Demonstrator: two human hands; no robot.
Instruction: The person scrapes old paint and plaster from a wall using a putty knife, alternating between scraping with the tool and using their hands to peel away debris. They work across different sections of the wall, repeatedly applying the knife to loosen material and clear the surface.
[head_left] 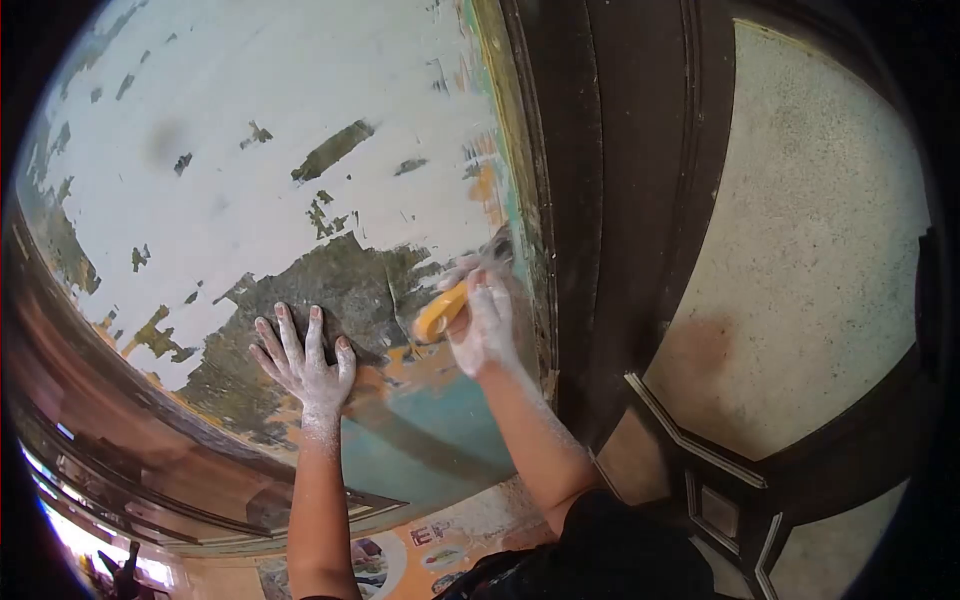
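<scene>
My left hand (312, 368), dusted with white powder, lies flat with fingers spread against the grey-green bare patch (325, 290) of the wall. To its right, my right hand (484, 328) is closed around a scraper with a yellow handle (438, 314). Its blade end, smeared by motion, is up against the wall beside the green edge strip. Ragged white paint (240, 80) covers most of the surface above both hands, broken by small dark bare spots. Below the right hand the wall shows orange streaks and a teal area (430, 430).
Dark wooden framing (590, 200) runs down close beside my right hand, with a pale speckled panel (800, 230) further right. Brown wooden trim (110, 440) borders the lower left. A printed sheet (450, 550) with pictures lies below, near my body.
</scene>
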